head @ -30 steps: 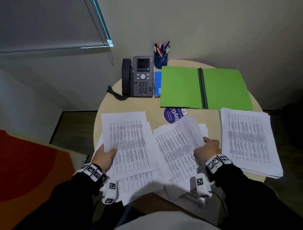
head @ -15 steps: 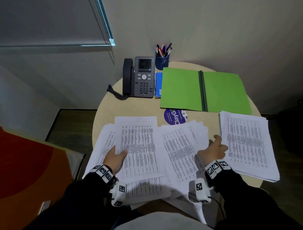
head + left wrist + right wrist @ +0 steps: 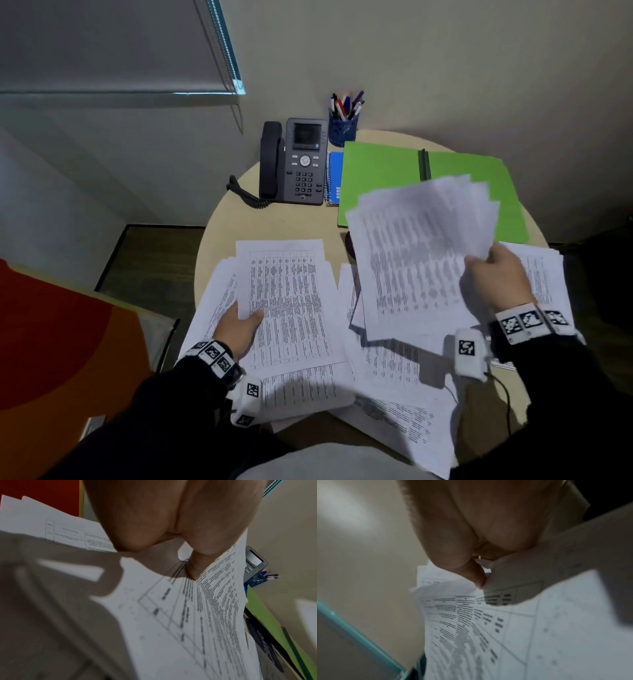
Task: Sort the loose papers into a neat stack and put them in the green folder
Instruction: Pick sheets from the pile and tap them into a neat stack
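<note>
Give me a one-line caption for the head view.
Right hand lifts a fanned sheaf of papers above the table; left hand grips another.

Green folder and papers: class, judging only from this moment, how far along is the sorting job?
Done: the green folder lies open, and one neat stack sits at the table's right. In hand: the right hand lifts a fanned bundle; the left hand grips another sheaf. Left: loose sheets near the front edge; the folder holds no papers.

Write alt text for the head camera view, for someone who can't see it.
The right hand lifts a fanned bunch of papers over a round table, while the left hand holds another sheaf flat. Behind lie an open green folder, phone and pen cup.
</note>
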